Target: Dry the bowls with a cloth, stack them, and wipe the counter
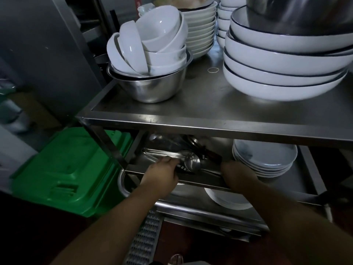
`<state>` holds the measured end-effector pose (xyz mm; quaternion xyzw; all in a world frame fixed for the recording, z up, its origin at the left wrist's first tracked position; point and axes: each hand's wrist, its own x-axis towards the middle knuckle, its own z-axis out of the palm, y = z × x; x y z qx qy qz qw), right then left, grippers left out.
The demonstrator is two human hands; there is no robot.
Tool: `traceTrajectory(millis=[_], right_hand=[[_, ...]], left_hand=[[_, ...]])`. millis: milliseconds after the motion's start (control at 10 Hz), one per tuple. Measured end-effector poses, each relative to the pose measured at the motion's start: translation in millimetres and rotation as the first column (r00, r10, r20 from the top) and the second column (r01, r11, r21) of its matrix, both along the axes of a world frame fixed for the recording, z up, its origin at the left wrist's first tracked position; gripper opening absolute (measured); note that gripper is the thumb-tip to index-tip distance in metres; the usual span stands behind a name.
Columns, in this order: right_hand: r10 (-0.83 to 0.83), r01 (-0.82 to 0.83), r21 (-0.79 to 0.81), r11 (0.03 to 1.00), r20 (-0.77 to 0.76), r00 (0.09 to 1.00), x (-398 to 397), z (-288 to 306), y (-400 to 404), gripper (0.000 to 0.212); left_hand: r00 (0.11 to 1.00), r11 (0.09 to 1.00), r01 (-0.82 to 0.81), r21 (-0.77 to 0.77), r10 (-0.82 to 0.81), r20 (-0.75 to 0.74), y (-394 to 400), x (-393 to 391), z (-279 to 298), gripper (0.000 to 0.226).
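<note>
1. Fingertips of the left hand curled out of sight among the metal utensils on the dim middle shelf; grip unreadable.
2. Fingers of the right hand lost in shadow behind that shelf's front edge; open or closed impossible to tell.
3. Stack of large dark-rimmed bowls cut off by the right edge.
4. Steel vessel on top of that stack cropped at the top and right.
5. Far stacks of plates half hidden behind the tilted white bowls.
6. Plates on the lowest shelf mostly covered by the right forearm.
7. Left background blurred beyond recognition.
</note>
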<state>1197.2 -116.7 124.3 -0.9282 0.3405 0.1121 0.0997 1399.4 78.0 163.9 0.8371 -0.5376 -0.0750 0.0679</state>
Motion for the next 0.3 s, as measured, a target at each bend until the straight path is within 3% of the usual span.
traceTrajectory(millis=[300], right_hand=[[-0.095, 0.099, 0.002, 0.995, 0.273, 0.957, -12.6, 10.4, 36.8, 0.040]], left_hand=[[0.999, 0.998, -0.034, 0.052, 0.032, 0.028, 5.5, -37.6, 1.2, 0.055]])
